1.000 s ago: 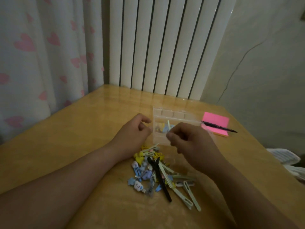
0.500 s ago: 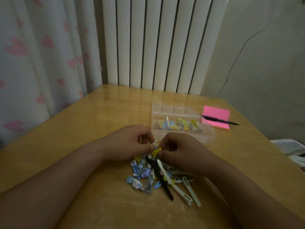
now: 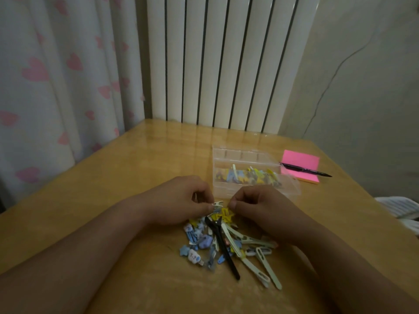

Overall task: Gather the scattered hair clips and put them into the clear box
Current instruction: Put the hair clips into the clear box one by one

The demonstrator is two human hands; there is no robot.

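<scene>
1. Hair clips lie heaped on the wooden table, a black clip across them.
2. At the heap's far edge the left hand pinches a small pale clip.
3. The right hand curls just beside it; its grip cannot be told.
4. Beyond, the clear box stands open, clips inside.
5. Right of it, a black pen lies on a pink notepad.

Wooden table, white radiator, pink-heart curtain, pale wall, dim light
</scene>
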